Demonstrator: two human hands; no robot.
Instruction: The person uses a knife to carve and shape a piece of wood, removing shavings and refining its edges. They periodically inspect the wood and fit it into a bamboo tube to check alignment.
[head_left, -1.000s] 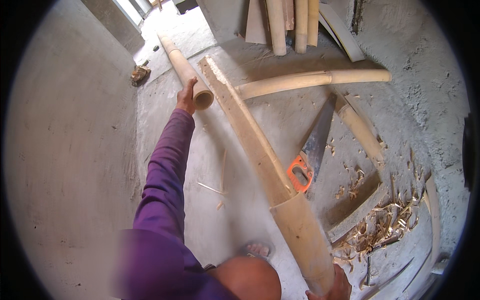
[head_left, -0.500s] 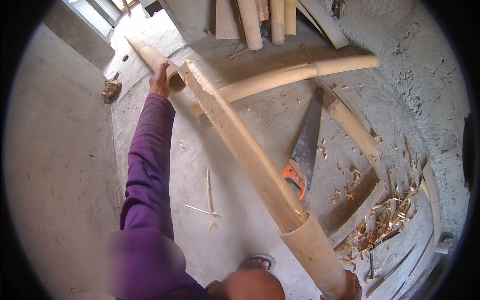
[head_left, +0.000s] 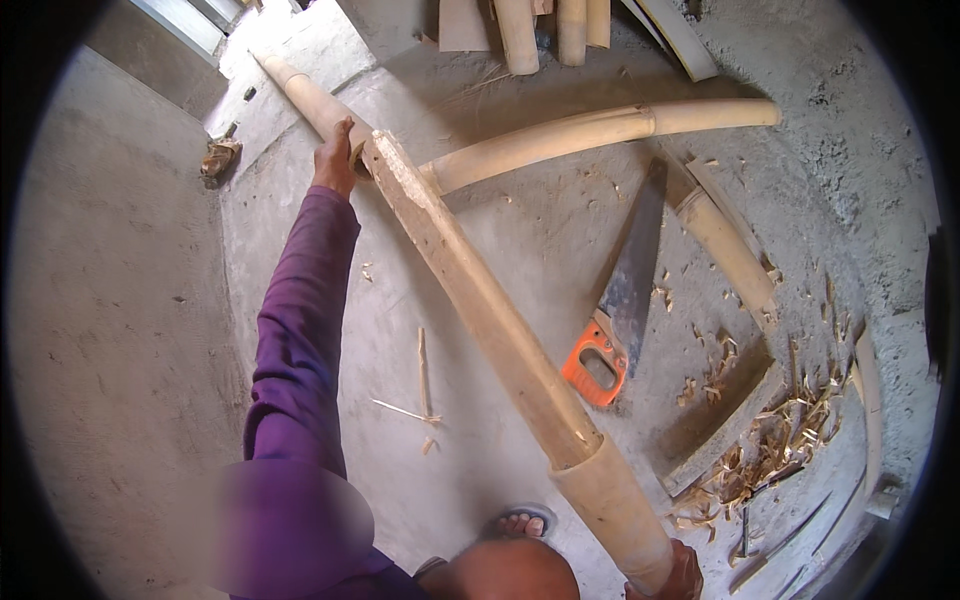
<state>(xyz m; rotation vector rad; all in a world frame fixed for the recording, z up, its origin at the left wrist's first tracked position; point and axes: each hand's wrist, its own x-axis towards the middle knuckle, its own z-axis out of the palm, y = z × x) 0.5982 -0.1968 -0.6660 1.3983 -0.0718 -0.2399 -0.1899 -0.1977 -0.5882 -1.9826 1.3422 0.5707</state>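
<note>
My left hand (head_left: 337, 160) is closed round the near end of a long bamboo pole (head_left: 305, 95), which stretches toward the bright upper left. Right beside that hand, the far end of a squared wooden beam (head_left: 480, 300) overlaps the pole's hollow mouth; I cannot tell whether they touch. The beam's lower end sits inside a short bamboo tube (head_left: 612, 510). My right hand (head_left: 680, 575), partly cut off by the picture's lower edge, wraps the tube's near end. Right of the beam, a handsaw (head_left: 625, 290) with an orange handle lies on the floor.
A curved bamboo length (head_left: 600, 132) lies beyond the beam. Another bamboo piece (head_left: 725, 245) rests right of the saw, near heaped shavings (head_left: 770, 450). More bamboo (head_left: 517, 35) stands at the back. Rough walls (head_left: 130, 300) flank the floor. My foot (head_left: 525, 522) is below.
The pole's mouth has turned and now sits more behind the beam's far end. The tube and my right hand have shifted slightly left, exposing more of the saw's handle. Both grips stay closed.
</note>
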